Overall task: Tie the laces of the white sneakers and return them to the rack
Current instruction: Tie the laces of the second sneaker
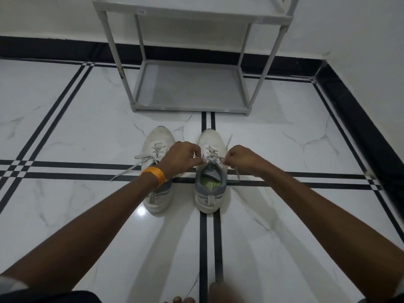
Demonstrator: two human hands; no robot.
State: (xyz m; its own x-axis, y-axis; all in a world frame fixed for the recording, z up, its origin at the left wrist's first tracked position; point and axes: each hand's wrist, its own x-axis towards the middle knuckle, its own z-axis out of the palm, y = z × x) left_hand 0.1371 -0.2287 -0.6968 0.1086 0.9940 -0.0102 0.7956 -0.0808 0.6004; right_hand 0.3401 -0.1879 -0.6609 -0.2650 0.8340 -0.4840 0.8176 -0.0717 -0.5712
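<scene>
Two white sneakers stand side by side on the floor, toes pointing away from me. The right sneaker (210, 141) has a grey collar and a green insole. My left hand (181, 158) and my right hand (239, 157) each pinch one end of the right sneaker's lace (213, 159), pulling it sideways over the tongue. The left sneaker (157, 138) is partly hidden under my left wrist, which wears an orange band. The left sneaker's lace (129, 170) trails loose across the floor to the left. The grey shoe rack (190, 107) stands just beyond the shoes, its bottom shelf bare.
The floor (76, 127) is glossy white marble tile with black double stripes. A white wall with a black skirting board (54, 49) runs behind the rack and along the right side. My toes (181, 300) show at the bottom edge.
</scene>
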